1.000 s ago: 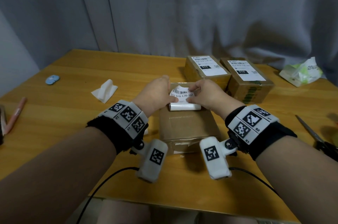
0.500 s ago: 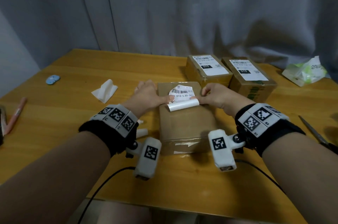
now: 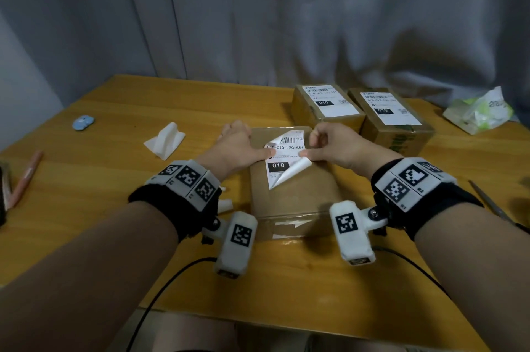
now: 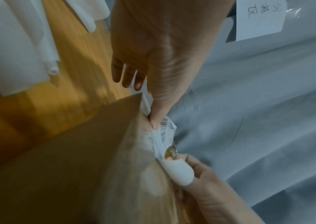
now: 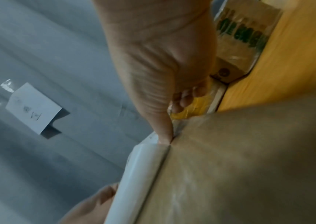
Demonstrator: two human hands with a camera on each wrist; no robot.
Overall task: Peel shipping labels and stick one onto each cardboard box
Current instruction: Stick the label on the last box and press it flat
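A plain cardboard box [image 3: 295, 193] lies on the wooden table [image 3: 91, 196] in front of me. A white shipping label [image 3: 282, 158] marked 010 lies across its far half; the near right corner curls up off the cardboard. My left hand [image 3: 241, 147] presses its thumb on the label's left edge, its other fingers hanging past the box's side [image 4: 126, 78]. My right hand [image 3: 332, 145] pinches the label's right edge, thumb down on the box [image 5: 164, 138]. Behind stand two labelled boxes [image 3: 327, 110] [image 3: 393, 122].
Crumpled white backing paper [image 3: 166, 140] and a blue object [image 3: 83, 123] lie at the left, a pink pen [image 3: 27, 176] at the far left edge. Scissors [image 3: 493, 205] and a tissue pack [image 3: 479, 112] sit at the right. A grey curtain hangs behind.
The label, held curled up above the box a second ago, now lies unrolled on the box top. Both hands have moved apart along it, thumbs down on its edges.
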